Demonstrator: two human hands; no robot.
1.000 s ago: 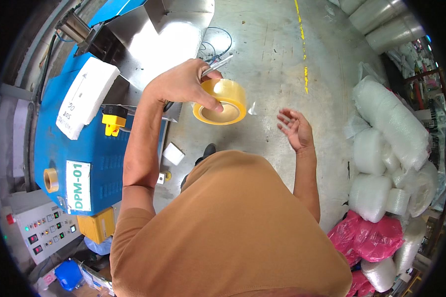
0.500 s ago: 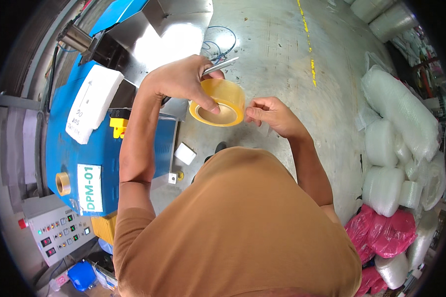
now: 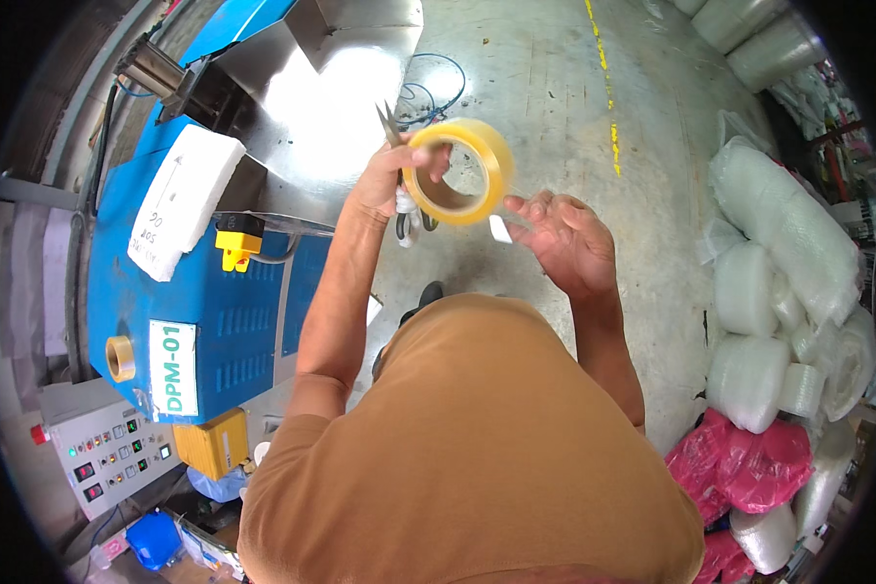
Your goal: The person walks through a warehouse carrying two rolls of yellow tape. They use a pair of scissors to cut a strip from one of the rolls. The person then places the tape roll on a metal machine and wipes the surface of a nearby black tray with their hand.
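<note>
a grey concrete floor (image 3: 535, 88) spreads below the left fingers (image 3: 420, 156), a blue metal machine (image 3: 234, 321) left of them; they pinch the yellowish, clear, ring-shaped tape roll (image 3: 496, 161). right fingers (image 3: 538, 206) curl just beside it, any pinch unclear.

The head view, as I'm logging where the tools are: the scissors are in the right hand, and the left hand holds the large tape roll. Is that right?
Not quite: the scissors are in the left hand, not the right hand, as the head view shows. The left hand does hold the large tape roll.
</note>
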